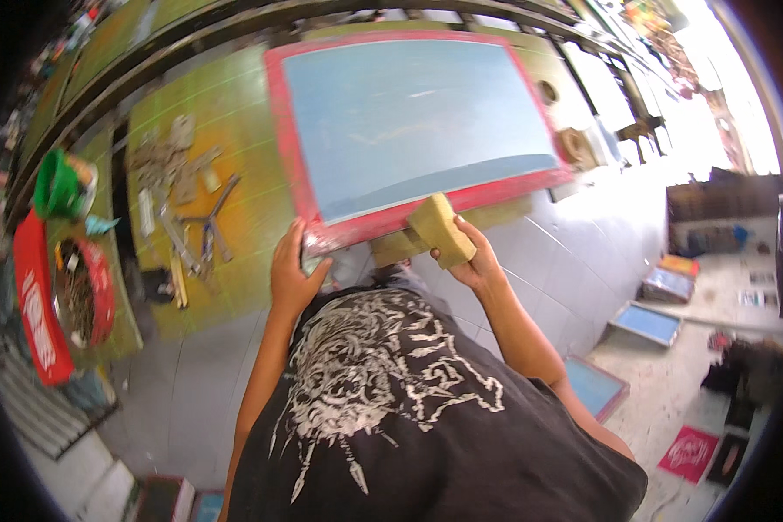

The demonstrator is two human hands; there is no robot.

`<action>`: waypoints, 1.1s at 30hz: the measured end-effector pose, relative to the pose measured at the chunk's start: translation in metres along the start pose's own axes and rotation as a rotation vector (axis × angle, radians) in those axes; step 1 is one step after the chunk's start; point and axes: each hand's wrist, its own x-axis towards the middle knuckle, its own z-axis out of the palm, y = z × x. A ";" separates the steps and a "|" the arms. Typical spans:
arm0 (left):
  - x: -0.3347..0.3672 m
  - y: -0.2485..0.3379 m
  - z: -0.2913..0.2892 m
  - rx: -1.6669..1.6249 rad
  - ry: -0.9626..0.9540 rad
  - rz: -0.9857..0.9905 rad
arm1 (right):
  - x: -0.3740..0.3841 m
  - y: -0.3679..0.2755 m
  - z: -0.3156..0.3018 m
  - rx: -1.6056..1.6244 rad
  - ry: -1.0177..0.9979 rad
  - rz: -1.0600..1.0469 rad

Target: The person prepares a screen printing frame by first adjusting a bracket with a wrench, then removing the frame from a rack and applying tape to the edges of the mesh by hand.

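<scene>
A large silk-screen frame (426,207) with a red-taped border and blue mesh lies ahead of me over a yellow-green table. My left hand (292,271) is at its near left corner, fingers along the side and thumb below, taking hold of that corner. A yellow sponge (445,231) is in my right hand (478,261), just in front of the frame's near edge. The fingers wrap its right side, and its upper end overlaps the red border. Whether the sponge presses on the border I cannot tell.
Left of the frame, metal clamps and hinge parts (207,217) lie on the table (244,113). Farther left are a green bucket (59,184) and a red container (39,300). Rolls of tape (574,148) sit right of the frame. Smaller screens (648,324) rest at the right.
</scene>
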 end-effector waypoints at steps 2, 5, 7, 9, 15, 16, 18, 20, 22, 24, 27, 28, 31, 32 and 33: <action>-0.002 0.003 -0.002 0.059 -0.006 0.014 | -0.022 -0.006 -0.030 0.262 0.077 -0.158; -0.002 0.003 0.000 0.100 -0.008 -0.023 | -0.050 -0.043 -0.055 0.268 0.255 -0.367; -0.002 0.002 0.004 0.136 -0.001 -0.036 | -0.068 -0.073 -0.067 0.179 0.306 -0.496; -0.002 -0.001 0.006 0.119 -0.010 -0.046 | -0.081 -0.107 -0.090 0.150 0.369 -0.608; 0.003 0.011 0.009 -0.098 0.043 -0.218 | -0.098 -0.205 -0.153 0.093 0.500 -0.691; 0.005 0.003 0.009 -0.208 0.057 -0.274 | -0.096 -0.217 -0.165 0.093 0.500 -0.655; 0.009 -0.006 0.011 -0.562 0.124 -0.358 | -0.093 -0.240 -0.196 0.042 0.429 -0.599; 0.020 0.007 0.010 -0.518 0.155 -0.448 | -0.077 -0.258 -0.215 -0.002 0.415 -0.564; 0.027 0.018 0.017 -0.455 0.223 -0.551 | -0.058 -0.280 -0.218 -0.043 0.461 -0.556; 0.032 0.024 0.032 -0.218 0.289 -0.538 | -0.036 -0.304 -0.210 -0.293 0.478 -0.552; 0.021 0.012 0.053 -0.020 0.411 -0.506 | 0.008 -0.335 -0.186 -0.704 0.486 -0.560; 0.014 0.009 0.051 0.029 0.462 -0.493 | 0.027 -0.341 -0.155 -0.881 0.516 -0.540; 0.017 0.024 0.056 0.154 0.456 -0.488 | 0.108 -0.345 -0.115 -1.454 0.467 -0.729; 0.019 0.025 0.059 0.172 0.479 -0.463 | 0.139 -0.341 -0.099 -1.529 0.336 -0.750; 0.020 0.026 0.062 0.192 0.503 -0.439 | 0.170 -0.331 -0.078 -1.598 0.199 -0.771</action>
